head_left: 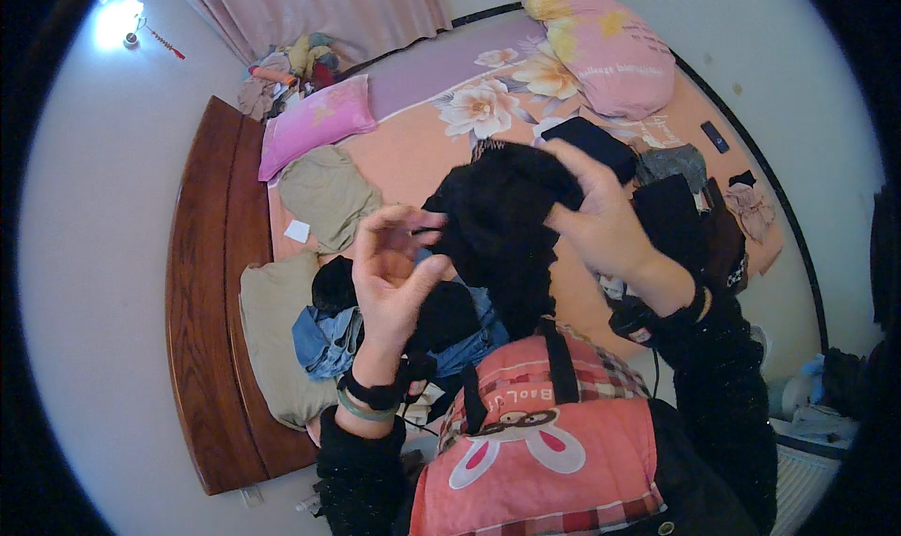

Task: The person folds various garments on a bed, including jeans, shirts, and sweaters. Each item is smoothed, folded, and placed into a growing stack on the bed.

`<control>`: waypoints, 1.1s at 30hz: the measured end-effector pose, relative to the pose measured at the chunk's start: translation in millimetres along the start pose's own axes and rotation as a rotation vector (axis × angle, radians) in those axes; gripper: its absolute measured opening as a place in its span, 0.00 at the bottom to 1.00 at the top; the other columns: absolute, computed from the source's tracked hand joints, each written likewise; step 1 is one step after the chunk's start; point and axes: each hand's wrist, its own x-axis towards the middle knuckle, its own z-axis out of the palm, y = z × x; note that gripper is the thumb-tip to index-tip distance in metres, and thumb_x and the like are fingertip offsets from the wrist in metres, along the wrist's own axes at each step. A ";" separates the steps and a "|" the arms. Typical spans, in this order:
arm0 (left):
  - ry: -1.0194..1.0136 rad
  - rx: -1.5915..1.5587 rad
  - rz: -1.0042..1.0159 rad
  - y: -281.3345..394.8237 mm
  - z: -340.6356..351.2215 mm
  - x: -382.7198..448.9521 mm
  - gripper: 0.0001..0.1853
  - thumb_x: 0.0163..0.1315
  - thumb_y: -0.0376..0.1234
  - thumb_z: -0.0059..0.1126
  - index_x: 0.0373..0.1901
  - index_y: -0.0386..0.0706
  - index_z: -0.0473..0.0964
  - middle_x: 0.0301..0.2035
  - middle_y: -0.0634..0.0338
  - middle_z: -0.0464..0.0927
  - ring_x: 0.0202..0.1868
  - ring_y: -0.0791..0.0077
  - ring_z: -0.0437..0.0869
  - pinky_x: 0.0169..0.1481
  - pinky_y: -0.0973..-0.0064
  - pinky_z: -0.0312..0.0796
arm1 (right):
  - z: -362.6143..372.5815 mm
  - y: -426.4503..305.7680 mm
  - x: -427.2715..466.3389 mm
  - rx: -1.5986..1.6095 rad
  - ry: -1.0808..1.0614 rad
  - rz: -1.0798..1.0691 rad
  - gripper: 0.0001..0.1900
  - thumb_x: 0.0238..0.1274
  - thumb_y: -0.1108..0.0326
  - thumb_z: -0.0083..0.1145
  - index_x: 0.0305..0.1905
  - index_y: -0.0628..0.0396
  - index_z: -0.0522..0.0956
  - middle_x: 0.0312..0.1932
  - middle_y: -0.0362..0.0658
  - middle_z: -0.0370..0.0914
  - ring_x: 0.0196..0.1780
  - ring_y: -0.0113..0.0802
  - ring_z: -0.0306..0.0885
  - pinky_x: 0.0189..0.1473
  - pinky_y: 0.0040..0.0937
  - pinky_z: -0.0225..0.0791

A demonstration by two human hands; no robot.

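A black garment (500, 205) with a lace-like edge is bunched over the middle of the bed before me. My left hand (398, 268) is raised at its left side, fingers curled but apart, with nothing in the grasp. On the other side, my right hand (609, 223) has its thumb and fingers spread by the garment's right edge; whether the fingertips touch the cloth is hard to tell. Blue denim clothing (327, 339) and a black piece of cloth (443, 318) lie below and behind my left hand. A folded dark cloth (591, 145) sits just beyond my right hand.
The bed has a floral sheet (412, 145) and a wooden headboard (218, 289). Nearby are a pink pillow (320, 124), beige pillows (327, 191), a pink cushion (619, 64), a phone (715, 137) and folded dark clothes (672, 219). Cables hang from my wrist straps.
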 end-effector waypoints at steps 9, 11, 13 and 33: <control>-0.495 0.293 -0.481 -102.8 1.9 -50.4 0.26 0.55 0.27 0.64 0.56 0.35 0.69 0.52 0.56 0.75 0.53 0.70 0.74 0.61 0.73 0.65 | -35.2 -36.2 19.5 0.747 0.061 -0.069 0.26 0.54 0.84 0.54 0.60 0.62 0.67 0.51 0.46 0.75 0.53 0.32 0.75 0.53 0.29 0.72; -0.616 0.168 -0.626 -96.1 -2.3 -48.6 0.20 0.57 0.27 0.61 0.52 0.33 0.72 0.47 0.58 0.78 0.48 0.74 0.76 0.57 0.75 0.67 | -47.0 -30.8 26.2 0.680 0.179 -0.069 0.24 0.55 0.84 0.53 0.58 0.62 0.68 0.52 0.47 0.75 0.53 0.34 0.75 0.55 0.31 0.71; -0.657 0.011 -0.692 -77.1 -6.0 -42.9 0.18 0.58 0.26 0.60 0.50 0.33 0.73 0.45 0.60 0.79 0.45 0.78 0.76 0.55 0.77 0.68 | -65.6 -25.3 34.0 0.528 0.266 -0.049 0.22 0.56 0.82 0.53 0.57 0.62 0.70 0.53 0.48 0.74 0.54 0.36 0.75 0.57 0.33 0.70; -0.202 -0.064 -0.529 44.0 20.1 51.7 0.31 0.50 0.22 0.65 0.58 0.34 0.65 0.49 0.54 0.75 0.51 0.70 0.77 0.57 0.71 0.69 | 21.7 171.4 -74.8 0.912 -0.137 0.748 0.20 0.57 0.61 0.56 0.53 0.57 0.71 0.46 0.43 0.73 0.47 0.31 0.72 0.48 0.31 0.67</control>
